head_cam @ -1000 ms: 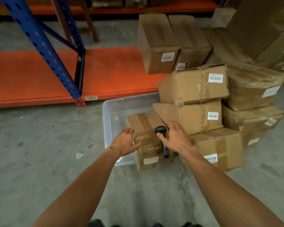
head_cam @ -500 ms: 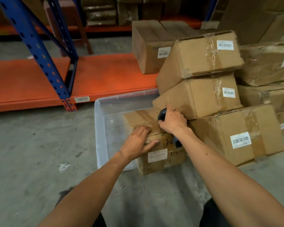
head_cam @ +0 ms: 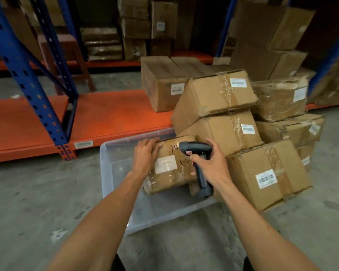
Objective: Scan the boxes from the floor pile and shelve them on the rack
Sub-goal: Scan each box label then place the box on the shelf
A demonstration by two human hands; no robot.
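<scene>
Here, scanner (head_cam: 199, 159) — head pointing left, handle down

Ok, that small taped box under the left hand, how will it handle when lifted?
The small taped box is probably light: the left hand alone tilts it. Its glossy plastic wrap may slip. Dented corners suggest soft cardboard that gives under a tight hold.
</scene>
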